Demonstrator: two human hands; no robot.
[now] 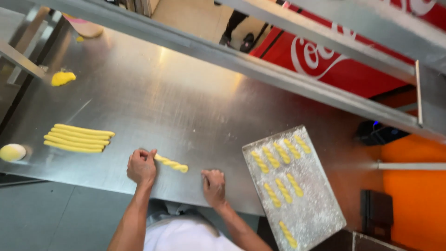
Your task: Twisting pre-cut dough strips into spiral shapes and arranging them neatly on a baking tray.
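My left hand [141, 166] pinches the left end of a twisted yellow dough stick [173, 163] that lies on the steel table [186, 107]. My right hand [213, 186] rests near the table's front edge, a little right of the twist's free end, fingers curled and holding nothing. To the right a floured metal tray [310, 204] carries several finished twists [278, 174] in rows. Far left, several straight yellow dough ropes [78, 138] lie side by side.
A yellow dough lump [62, 77] sits at the table's back left, and a pale dough ball [12, 152] at the left edge. A steel shelf rail [260, 65] runs across above the table. A red cooler [334, 60] and orange wall [413, 195] stand beyond.
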